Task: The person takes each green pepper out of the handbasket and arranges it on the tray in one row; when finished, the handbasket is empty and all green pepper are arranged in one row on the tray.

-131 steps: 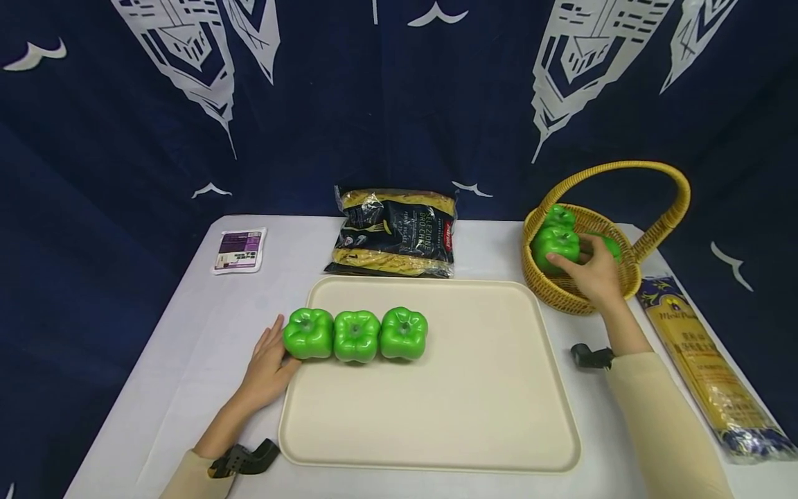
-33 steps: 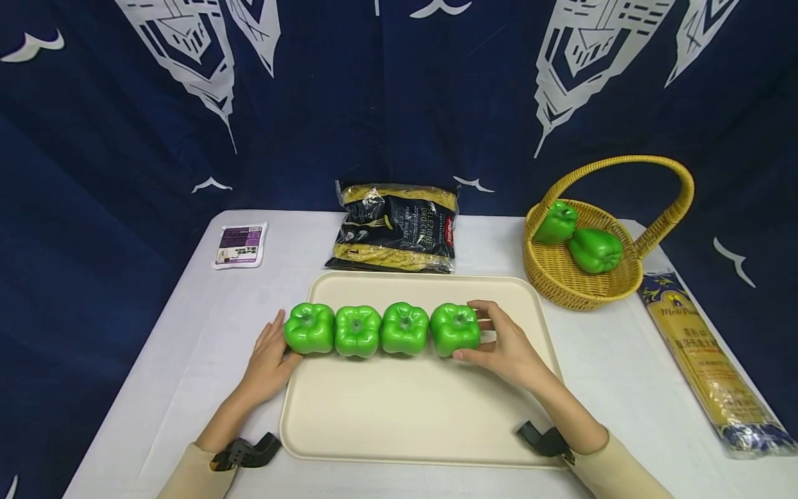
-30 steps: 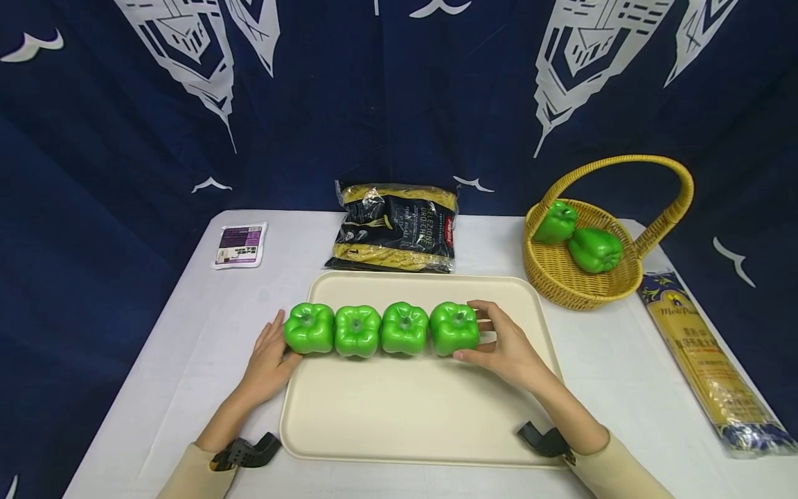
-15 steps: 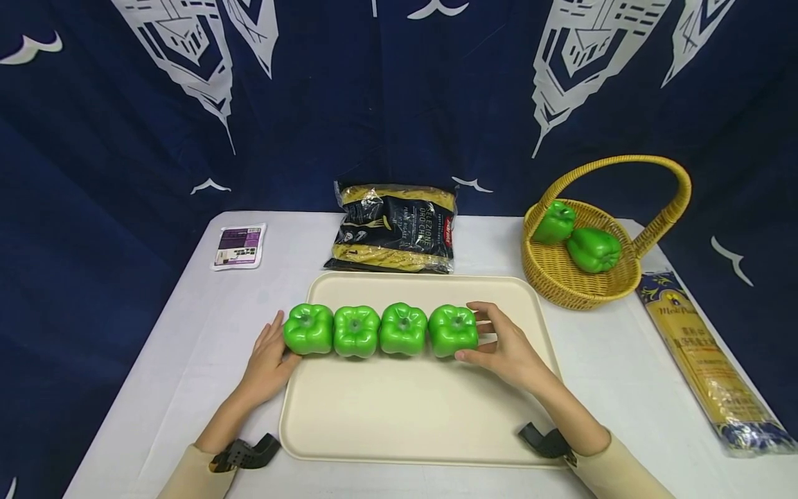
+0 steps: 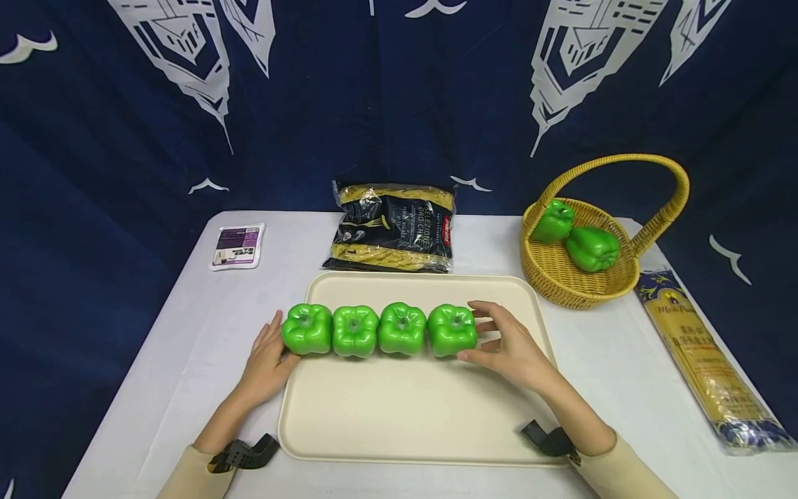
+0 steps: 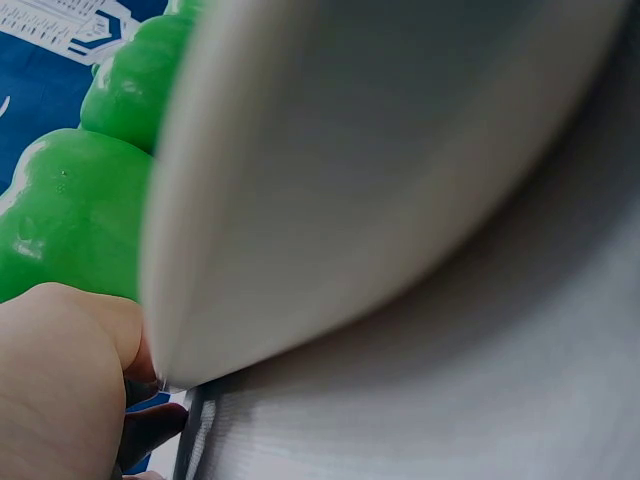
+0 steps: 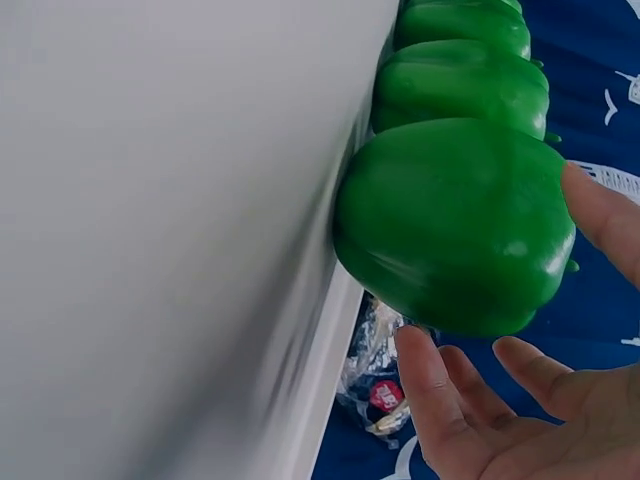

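Note:
Several green bell peppers stand in a row on the beige tray (image 5: 424, 423), stems up. My left hand (image 5: 264, 364) lies at the tray's left edge, fingers extended beside the leftmost pepper (image 5: 307, 329); its thumb is by the pepper's base. At the row's other end, my right hand (image 5: 508, 350) is spread around the right side of the rightmost pepper (image 5: 451, 330). In the right wrist view, its fingertips (image 7: 412, 345) stand a little off that pepper, while the thumb (image 7: 600, 215) overlaps its edge. Whether the thumb touches I cannot tell.
A wicker basket (image 5: 570, 294) with a tall handle holds two more bell peppers (image 5: 592, 248) at the back right. Behind the tray lies a bag of pasta (image 5: 393, 229). A long spaghetti pack (image 5: 711, 360) is at the right, and a small purple-and-white packet (image 5: 237, 247) at the left.
My right hand has carried a bell pepper from the basket to the row's right end. Its fingers have since loosened and shifted slightly right. My left hand has stayed put.

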`<state>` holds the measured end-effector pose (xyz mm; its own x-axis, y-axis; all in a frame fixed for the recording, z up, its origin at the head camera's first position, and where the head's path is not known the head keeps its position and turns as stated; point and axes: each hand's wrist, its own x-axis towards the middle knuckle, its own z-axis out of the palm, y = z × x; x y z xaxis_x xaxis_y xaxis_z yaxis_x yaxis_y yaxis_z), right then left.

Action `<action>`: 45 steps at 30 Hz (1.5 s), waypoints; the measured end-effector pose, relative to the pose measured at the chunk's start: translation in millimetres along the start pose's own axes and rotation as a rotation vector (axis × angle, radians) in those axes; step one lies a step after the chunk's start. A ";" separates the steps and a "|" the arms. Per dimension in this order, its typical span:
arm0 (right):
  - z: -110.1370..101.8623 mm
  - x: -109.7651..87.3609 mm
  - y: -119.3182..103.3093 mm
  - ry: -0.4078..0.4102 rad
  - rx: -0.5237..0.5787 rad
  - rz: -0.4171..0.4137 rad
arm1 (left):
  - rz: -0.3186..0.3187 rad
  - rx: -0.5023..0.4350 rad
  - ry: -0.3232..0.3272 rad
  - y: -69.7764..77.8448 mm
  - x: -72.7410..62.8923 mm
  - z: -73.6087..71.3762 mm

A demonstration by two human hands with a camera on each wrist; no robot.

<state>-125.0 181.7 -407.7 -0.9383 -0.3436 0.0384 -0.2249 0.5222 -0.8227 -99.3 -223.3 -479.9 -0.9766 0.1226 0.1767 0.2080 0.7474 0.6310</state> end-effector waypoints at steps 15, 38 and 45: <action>-30.2 -8.1 9.5 0.062 -0.053 -0.013 | 0.005 0.007 0.006 -0.9 -0.4 0.3; -166.6 -1.7 38.4 0.602 -0.228 0.284 | 0.004 0.002 0.010 -2.5 -0.3 0.6; -188.2 17.8 48.0 0.675 -0.183 0.387 | -0.001 -0.005 0.009 -2.5 -0.2 1.6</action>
<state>-201.9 347.6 -339.7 -0.9018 0.4042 0.1528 0.1642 0.6476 -0.7441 -99.7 -224.2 -482.7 -0.9763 0.1154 0.1829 0.2069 0.7446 0.6347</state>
